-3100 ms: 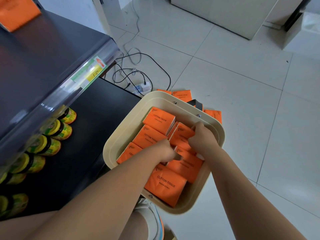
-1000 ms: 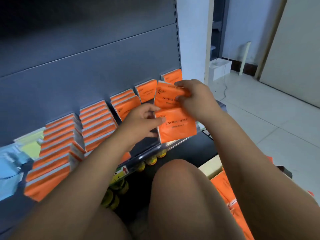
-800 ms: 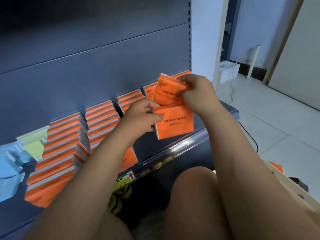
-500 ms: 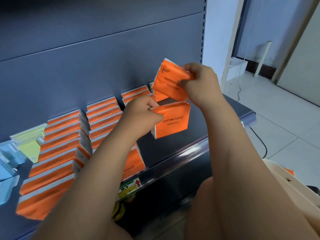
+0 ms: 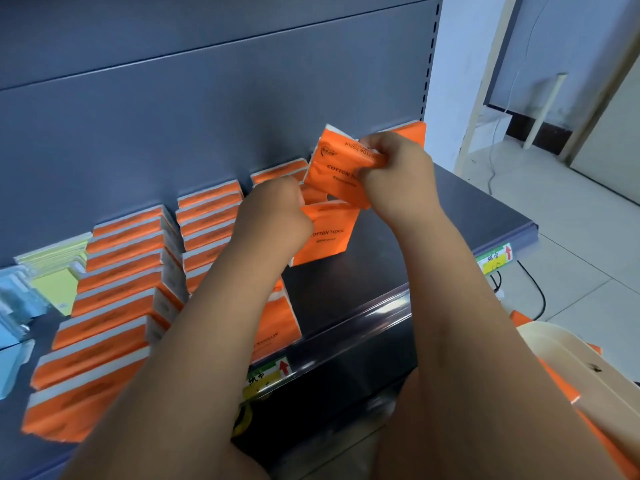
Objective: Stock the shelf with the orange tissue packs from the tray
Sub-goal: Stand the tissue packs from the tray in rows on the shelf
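Note:
Both hands are up at the grey shelf point(image 5: 460, 216). My left hand point(image 5: 273, 216) grips one orange tissue pack point(image 5: 329, 237) by its left edge, just above the shelf board. My right hand point(image 5: 398, 174) pinches a second orange tissue pack point(image 5: 332, 171), tilted and held higher, near the shelf's back panel. Rows of orange packs point(image 5: 124, 258) stand on the shelf to the left, and one more pack point(image 5: 412, 133) peeks out behind my right hand. The cream tray point(image 5: 568, 362) shows at the lower right, with orange packs in and around it.
Yellow-green packs point(image 5: 55, 271) and pale blue packs point(image 5: 14, 306) stand at the shelf's far left. Price labels point(image 5: 266, 372) sit on the front rail. A bare stretch of shelf board lies right of the rows. White tiled floor with a black cable point(image 5: 533, 289) lies to the right.
My hands lifted two packs out of the tray and carried them up to the shelf. Over the last second both packs moved further back, with the right one raised and tilted.

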`<state>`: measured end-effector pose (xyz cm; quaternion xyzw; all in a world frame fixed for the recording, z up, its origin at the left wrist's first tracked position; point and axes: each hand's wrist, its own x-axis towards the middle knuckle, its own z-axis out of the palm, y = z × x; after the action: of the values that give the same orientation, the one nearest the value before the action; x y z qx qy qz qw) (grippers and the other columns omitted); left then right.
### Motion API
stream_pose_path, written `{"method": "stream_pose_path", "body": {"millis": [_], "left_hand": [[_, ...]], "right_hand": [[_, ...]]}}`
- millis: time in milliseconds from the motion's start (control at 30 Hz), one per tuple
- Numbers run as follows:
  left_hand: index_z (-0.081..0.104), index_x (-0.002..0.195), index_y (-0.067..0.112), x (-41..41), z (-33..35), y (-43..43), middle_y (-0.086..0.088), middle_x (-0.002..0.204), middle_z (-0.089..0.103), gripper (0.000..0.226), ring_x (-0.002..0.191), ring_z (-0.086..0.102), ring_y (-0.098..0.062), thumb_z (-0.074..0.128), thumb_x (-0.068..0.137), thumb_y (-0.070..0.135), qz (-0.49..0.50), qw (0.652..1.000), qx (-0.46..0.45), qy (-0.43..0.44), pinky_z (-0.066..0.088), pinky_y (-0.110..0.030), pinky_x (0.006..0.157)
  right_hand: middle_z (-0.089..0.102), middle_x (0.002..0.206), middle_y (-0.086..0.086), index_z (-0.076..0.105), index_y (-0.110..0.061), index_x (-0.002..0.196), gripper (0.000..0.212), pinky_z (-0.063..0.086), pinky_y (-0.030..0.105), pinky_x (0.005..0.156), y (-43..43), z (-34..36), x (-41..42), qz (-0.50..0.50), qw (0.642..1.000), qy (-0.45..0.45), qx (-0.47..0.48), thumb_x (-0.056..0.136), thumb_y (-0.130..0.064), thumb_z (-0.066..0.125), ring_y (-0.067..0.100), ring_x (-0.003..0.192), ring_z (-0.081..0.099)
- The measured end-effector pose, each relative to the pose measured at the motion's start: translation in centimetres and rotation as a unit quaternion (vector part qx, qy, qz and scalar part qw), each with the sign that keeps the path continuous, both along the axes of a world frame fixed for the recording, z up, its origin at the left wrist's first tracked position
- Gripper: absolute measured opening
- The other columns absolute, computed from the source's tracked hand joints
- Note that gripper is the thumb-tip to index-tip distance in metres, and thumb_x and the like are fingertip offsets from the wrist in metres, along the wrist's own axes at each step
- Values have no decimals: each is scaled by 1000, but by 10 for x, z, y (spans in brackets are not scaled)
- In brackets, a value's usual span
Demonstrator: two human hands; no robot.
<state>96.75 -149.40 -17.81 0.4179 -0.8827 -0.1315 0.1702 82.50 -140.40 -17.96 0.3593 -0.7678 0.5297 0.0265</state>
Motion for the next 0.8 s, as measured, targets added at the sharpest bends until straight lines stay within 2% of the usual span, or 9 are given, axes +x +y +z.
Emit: {"method": "stream_pose_path", "body": {"millis": [133,200,267,333,467,533,600,700,800], "left_hand": [[66,101,15,3,0,-2,-7,98,66,21,96,62,-30,68,82,6,14,999,-22,-47,50,-36,72],[65,110,16,4,2,0,-10,107,66,29,106,59,-32,65,83,6,24,996,-32,-76,54,-42,85],[62,124,20,3,4,2,-13,119,64,41,118,55,-35,62,86,6,33,993,-43,-108,49,-46,100],[62,128,24,0,6,3,-12,123,63,46,123,52,-37,61,84,7,35,988,-54,-140,43,-49,108],[68,109,24,-9,3,1,-7,105,62,34,119,52,-34,62,79,8,41,984,-47,-168,37,-49,111],[68,107,23,-12,4,-1,-7,108,62,31,123,50,-35,63,80,8,52,982,-40,-176,33,-49,114],[68,106,22,-15,3,-4,-10,115,63,30,127,48,-35,64,79,8,65,978,-50,-193,30,-51,117],[68,113,21,-16,-1,-10,-10,120,63,32,130,45,-34,65,82,11,81,973,-78,-203,35,-51,114],[65,121,19,-18,-3,-12,-10,121,61,37,130,44,-33,68,84,13,97,971,-74,-204,41,-49,108]], "right_hand": [[64,78,-14,74,-23,100,44,40,7,59,-1,-1,0,5,1000,-4,-1,71,2,52,10,77,57],[64,78,-14,74,-24,100,44,44,12,62,-1,-2,0,5,1000,-9,-4,72,2,53,11,78,59],[66,82,-11,74,-22,102,42,49,22,67,-1,-2,0,4,1000,-12,-5,73,1,53,14,81,61],[66,80,-11,74,-21,103,42,50,23,69,0,-2,0,0,1000,-14,-4,74,1,54,14,78,61],[62,73,-16,74,-21,102,41,48,19,63,3,-3,-4,-21,1000,-13,3,74,-1,53,3,69,58],[62,74,-15,74,-21,103,41,53,25,67,4,-4,-7,-31,999,-25,0,73,-2,52,9,72,59],[62,74,-14,74,-21,102,38,51,23,66,5,-5,-9,-36,999,-30,3,75,-2,54,14,75,60],[66,75,-10,72,-22,94,31,51,24,65,7,-8,-11,-35,999,-32,9,75,-4,56,16,77,63],[68,77,-8,73,-23,94,34,54,29,66,8,-8,-13,-33,999,-38,16,72,-5,54,17,78,64]]}}
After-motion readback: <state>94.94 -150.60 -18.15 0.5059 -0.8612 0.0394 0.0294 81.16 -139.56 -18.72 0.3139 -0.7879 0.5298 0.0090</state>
